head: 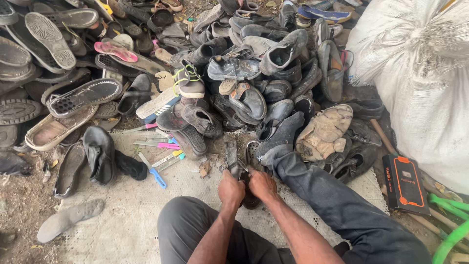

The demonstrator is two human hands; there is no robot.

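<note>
I sit on the ground with both hands together over a dark worn shoe (250,198) between my legs. My left hand (230,189) grips the shoe's near side, fingers closed, with a dark strip-like piece (231,157) sticking up from it. My right hand (263,185) clamps the shoe's other side. What lies under my palms is hidden. My right leg (322,190) in grey trousers stretches out toward the shoe pile.
A big heap of old shoes and soles (195,63) fills the ground ahead. Several utility knives with coloured handles (157,149) lie on a grey mat (122,205). A white sack (420,73) stands right, beside a black-and-orange box (404,183) and green hose (452,234).
</note>
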